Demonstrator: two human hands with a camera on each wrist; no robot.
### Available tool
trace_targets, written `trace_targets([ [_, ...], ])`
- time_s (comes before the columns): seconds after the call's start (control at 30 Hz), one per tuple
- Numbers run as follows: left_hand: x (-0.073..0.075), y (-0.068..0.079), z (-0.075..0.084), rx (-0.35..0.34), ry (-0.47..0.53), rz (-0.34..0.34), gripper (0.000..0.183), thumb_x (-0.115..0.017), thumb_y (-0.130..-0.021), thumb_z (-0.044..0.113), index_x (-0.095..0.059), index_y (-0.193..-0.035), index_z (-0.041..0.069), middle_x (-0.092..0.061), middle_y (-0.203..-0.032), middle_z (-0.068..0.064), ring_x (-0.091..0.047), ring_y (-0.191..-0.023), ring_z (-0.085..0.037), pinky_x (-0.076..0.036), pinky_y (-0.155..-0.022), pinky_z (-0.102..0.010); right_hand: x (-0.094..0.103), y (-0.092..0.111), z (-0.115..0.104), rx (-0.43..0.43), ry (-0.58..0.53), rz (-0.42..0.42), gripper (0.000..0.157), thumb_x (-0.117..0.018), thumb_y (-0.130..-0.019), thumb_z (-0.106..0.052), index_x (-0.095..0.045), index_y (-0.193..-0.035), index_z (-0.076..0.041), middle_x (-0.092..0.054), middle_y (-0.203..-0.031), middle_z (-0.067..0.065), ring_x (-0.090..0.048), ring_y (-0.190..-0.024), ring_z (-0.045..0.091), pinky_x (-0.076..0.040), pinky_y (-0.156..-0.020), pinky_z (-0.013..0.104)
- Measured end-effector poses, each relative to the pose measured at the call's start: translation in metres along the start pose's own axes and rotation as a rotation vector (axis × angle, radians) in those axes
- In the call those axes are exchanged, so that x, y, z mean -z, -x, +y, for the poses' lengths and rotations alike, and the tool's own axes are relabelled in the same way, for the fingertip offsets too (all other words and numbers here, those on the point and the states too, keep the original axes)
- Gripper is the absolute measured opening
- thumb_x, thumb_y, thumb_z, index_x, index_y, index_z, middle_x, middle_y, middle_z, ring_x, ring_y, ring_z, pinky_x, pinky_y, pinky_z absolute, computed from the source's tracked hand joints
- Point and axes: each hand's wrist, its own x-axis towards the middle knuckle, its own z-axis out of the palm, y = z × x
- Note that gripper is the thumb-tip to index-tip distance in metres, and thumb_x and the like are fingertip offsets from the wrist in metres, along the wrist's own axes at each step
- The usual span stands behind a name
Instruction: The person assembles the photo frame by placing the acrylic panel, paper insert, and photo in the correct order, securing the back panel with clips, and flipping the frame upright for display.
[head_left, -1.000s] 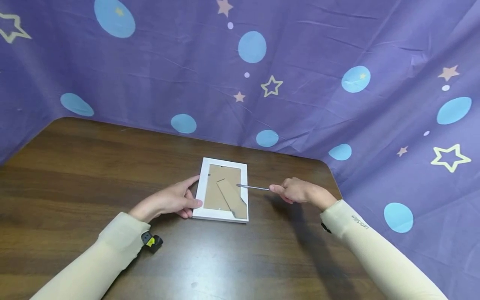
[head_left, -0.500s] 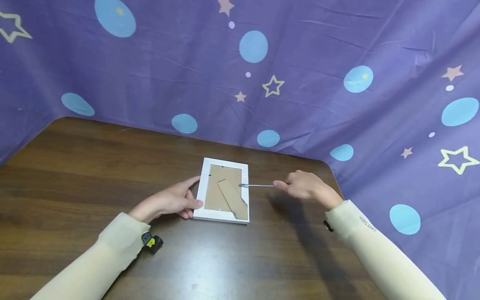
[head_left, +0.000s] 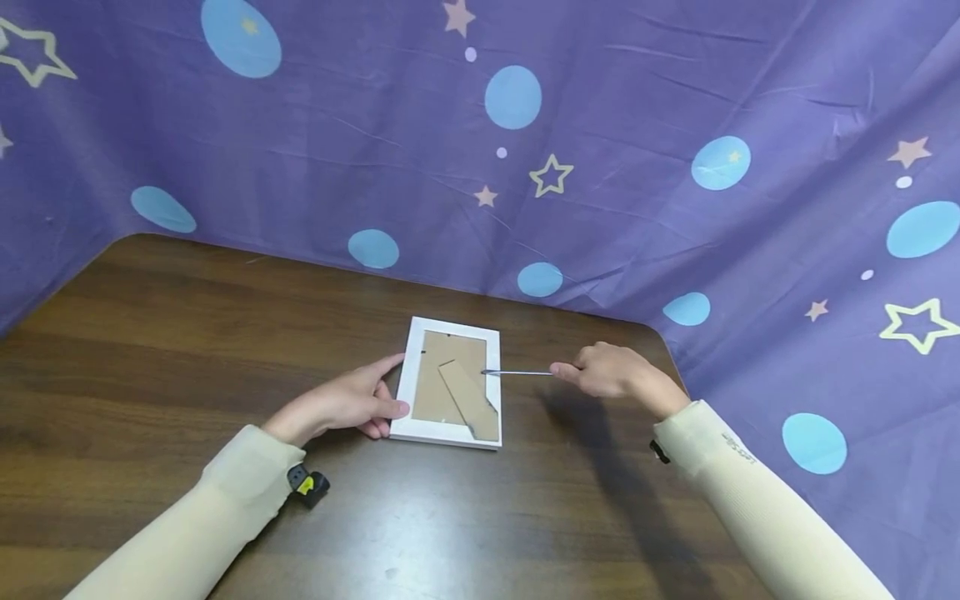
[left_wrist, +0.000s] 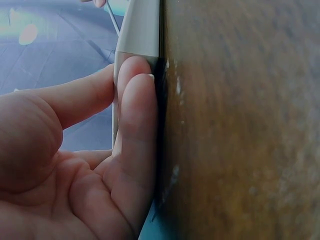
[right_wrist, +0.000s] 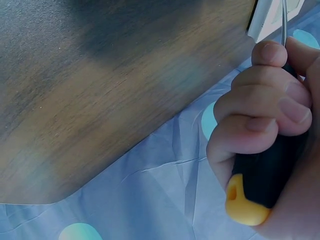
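Observation:
A white picture frame (head_left: 431,429) lies face down on the table, its brown backing board (head_left: 433,392) and slanted stand leg (head_left: 472,407) facing up. My left hand (head_left: 345,402) grips its left side, thumb on the top face and fingers against the outer edge (left_wrist: 137,115). In my right hand (head_left: 609,372) is a screwdriver (right_wrist: 265,172) with a black handle and yellow end. Its thin metal shaft (head_left: 525,373) reaches left across the right border, and the tip is at the inner edge of the backing. Small dark tabs show along the backing's top and left edges.
The frame rests on a brown wooden table (head_left: 225,333). Behind and to the right, a purple curtain (head_left: 420,167) with stars and blue spots hangs at the table's edges. A black and yellow device (head_left: 309,485) is on the left wrist.
My right hand has shifted slightly right with the screwdriver, whose tip has moved a little toward the right border. The left hand keeps its hold on the frame. The whole view has drifted slightly.

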Motion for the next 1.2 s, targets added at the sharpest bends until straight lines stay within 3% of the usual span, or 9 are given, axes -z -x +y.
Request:
trace_targets([
  [0.2,0.0,0.0,0.0,0.004,-0.004,0.0,0.096,-0.073,-0.101,0.011,-0.007,-0.169,0.001,-0.065,-0.09,-0.016,-0.068,-0.067,-0.02,-0.064,-0.062,-0.033,-0.002,0.002,0.0,-0.006,-0.009,-0.009,0.072,-0.038,-0.107,-0.07,-0.077,-0.082,-0.015,-0.066,-0.077,-0.002,-0.064,-0.081,0.018,-0.056,-0.086,0.047],
  [0.33,-0.001,0.0,0.002,0.009,0.002,-0.007,0.096,-0.073,-0.101,0.011,-0.006,-0.17,0.002,-0.064,-0.09,-0.016,-0.068,-0.068,-0.02,-0.064,-0.063,-0.033,0.003,0.006,-0.005,-0.017,0.038,0.01,0.068,-0.04,-0.107,-0.069,-0.079,-0.088,-0.016,-0.069,-0.085,-0.001,-0.069,-0.091,0.023,-0.057,-0.09,0.052],
  [0.43,0.0,0.0,0.003,0.016,0.003,-0.011,0.097,-0.073,-0.101,0.011,-0.006,-0.17,0.002,-0.064,-0.091,-0.016,-0.067,-0.068,-0.02,-0.064,-0.064,-0.033,0.009,0.008,-0.012,-0.022,0.083,0.021,0.064,-0.041,-0.108,-0.067,-0.079,-0.092,-0.018,-0.072,-0.094,0.001,-0.071,-0.099,0.028,-0.057,-0.093,0.055],
  [0.63,0.001,0.0,0.003,0.017,0.001,-0.017,0.097,-0.073,-0.101,0.01,-0.005,-0.17,0.002,-0.063,-0.091,-0.017,-0.067,-0.069,-0.02,-0.064,-0.065,-0.032,0.021,0.012,-0.029,-0.035,0.146,0.007,0.061,-0.043,-0.109,-0.063,-0.078,-0.092,-0.017,-0.076,-0.105,0.008,-0.073,-0.099,0.033,-0.058,-0.091,0.057],
  [0.8,0.005,0.001,0.001,0.012,-0.006,-0.003,0.097,-0.074,-0.101,0.01,-0.006,-0.17,0.001,-0.063,-0.09,-0.016,-0.068,-0.068,-0.02,-0.064,-0.064,-0.033,0.03,0.013,-0.045,-0.031,0.211,0.019,0.058,-0.044,-0.11,-0.059,-0.081,-0.103,-0.014,-0.076,-0.118,0.011,-0.072,-0.111,0.035,-0.059,-0.094,0.059],
  [0.93,0.008,0.004,-0.002,0.009,-0.005,0.01,0.097,-0.074,-0.1,0.01,-0.007,-0.169,0.001,-0.062,-0.089,-0.016,-0.068,-0.067,-0.02,-0.064,-0.062,-0.033,0.032,0.012,-0.055,-0.027,0.257,0.053,0.057,-0.045,-0.11,-0.058,-0.08,-0.097,-0.014,-0.077,-0.113,0.011,-0.073,-0.11,0.034,-0.06,-0.09,0.059],
  [1.07,0.005,0.006,-0.003,0.006,-0.002,0.01,0.097,-0.075,-0.1,0.01,-0.008,-0.169,0.0,-0.062,-0.088,-0.016,-0.068,-0.066,-0.02,-0.063,-0.061,-0.033,0.017,0.015,-0.044,-0.031,0.19,0.069,0.06,-0.044,-0.11,-0.06,-0.075,-0.082,-0.017,-0.076,-0.097,0.009,-0.074,-0.101,0.033,-0.06,-0.089,0.058],
  [1.2,0.002,0.006,0.001,0.0,0.003,0.0,0.097,-0.076,-0.099,0.011,-0.009,-0.169,0.0,-0.062,-0.09,-0.016,-0.067,-0.066,-0.021,-0.063,-0.061,-0.033,-0.004,0.023,-0.02,-0.055,0.052,0.091,0.065,-0.04,-0.109,-0.064,-0.079,-0.09,-0.016,-0.076,-0.1,0.007,-0.074,-0.105,0.035,-0.058,-0.093,0.058],
])
